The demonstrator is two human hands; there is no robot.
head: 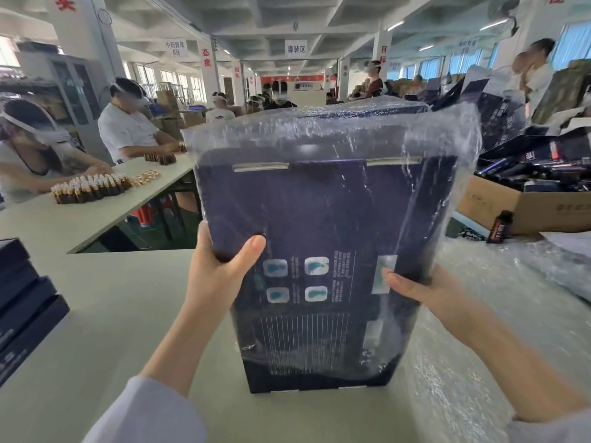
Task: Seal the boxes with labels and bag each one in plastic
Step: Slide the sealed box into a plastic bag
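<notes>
As the box (319, 219) stands upright at the tabletop's (112, 314) near edge, left hand (220, 266) and right hand (425, 292) grip its sides, probably tugging the plastic bag (447, 139) down.

Daylight comes through the windows (572, 43) along the right wall of the packing hall where I work. Overhead is a coffered concrete ceiling (287, 14) hung with tube lights (396, 25) and a white sign (295, 48). White pillars (83, 36) carry red characters. My pale tabletop (112, 298) meets a long table (96, 209) on the left, where workers (128, 129) sit. Behind them stands a grey glass-door cabinet (75, 87).
</notes>
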